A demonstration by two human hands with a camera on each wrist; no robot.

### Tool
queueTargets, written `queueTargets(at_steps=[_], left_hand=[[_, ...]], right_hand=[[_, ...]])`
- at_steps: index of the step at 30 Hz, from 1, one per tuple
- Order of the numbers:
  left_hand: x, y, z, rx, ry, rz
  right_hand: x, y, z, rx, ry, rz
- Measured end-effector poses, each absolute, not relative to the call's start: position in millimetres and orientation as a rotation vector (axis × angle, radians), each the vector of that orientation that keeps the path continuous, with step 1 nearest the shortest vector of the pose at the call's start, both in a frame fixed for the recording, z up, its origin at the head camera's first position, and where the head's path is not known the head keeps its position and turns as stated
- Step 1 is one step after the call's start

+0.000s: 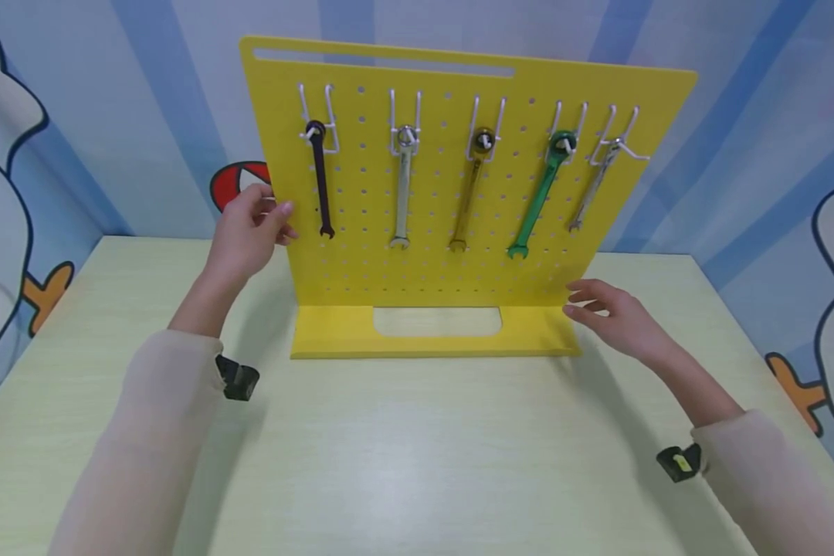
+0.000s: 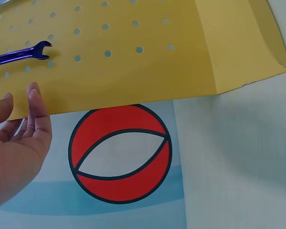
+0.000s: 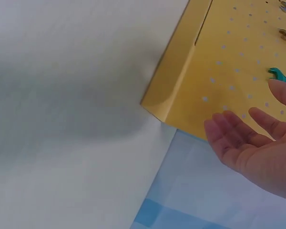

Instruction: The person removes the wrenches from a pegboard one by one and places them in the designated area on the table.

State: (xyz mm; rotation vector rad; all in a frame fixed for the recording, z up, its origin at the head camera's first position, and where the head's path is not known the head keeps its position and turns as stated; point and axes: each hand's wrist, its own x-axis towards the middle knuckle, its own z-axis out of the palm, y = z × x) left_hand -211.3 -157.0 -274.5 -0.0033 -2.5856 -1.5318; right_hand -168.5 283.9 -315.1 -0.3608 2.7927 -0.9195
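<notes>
A yellow pegboard (image 1: 417, 278) stands upright on the table, with several combination wrenches hanging from its white hooks. From left to right hang a dark purple wrench (image 1: 322, 181), a silver wrench (image 1: 403, 189), a gold wrench (image 1: 467, 197), a green wrench (image 1: 540, 197) and another silver wrench (image 1: 594, 185). My left hand (image 1: 243, 235) is at the board's left edge, thumb and fingers apart; whether it touches the edge cannot be told. Low by the right edge, my right hand (image 1: 615, 316) has loosely bent fingers and holds nothing. The left wrist view shows the purple wrench's open end (image 2: 40, 50).
The board's flat base (image 1: 333, 332) has a long cutout and rests on the pale table (image 1: 389, 448). Behind stands a blue striped backdrop (image 1: 417, 23) with cartoon figures and a red-and-white ball picture (image 2: 119, 155). Dark wrist devices show at both sleeves.
</notes>
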Motion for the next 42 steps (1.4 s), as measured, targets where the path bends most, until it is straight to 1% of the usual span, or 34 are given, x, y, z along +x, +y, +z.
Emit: queueTargets(at_steps=[13, 19, 25, 36, 42], left_hand=[[-213, -159, -254, 0.021, -2.551, -1.566], [-214, -160, -249, -0.012, -2.533, -1.583], [-215, -160, -248, 0.012, -2.536, -1.6], [-214, -158, -248, -0.014, -2.579, -1.498], [-215, -157, -250, -0.024, -2.589, -1.472]], right_hand=[[-183, 282, -273, -0.404, 2.849, -0.98], [-188, 284, -257, -0.33, 2.917, -1.001], [-194, 281, -243, -0.291, 2.901, -1.177], [-201, 273, -228, -0.174, 2.913, -1.348], [-203, 267, -226, -0.135, 2.939, -1.323]])
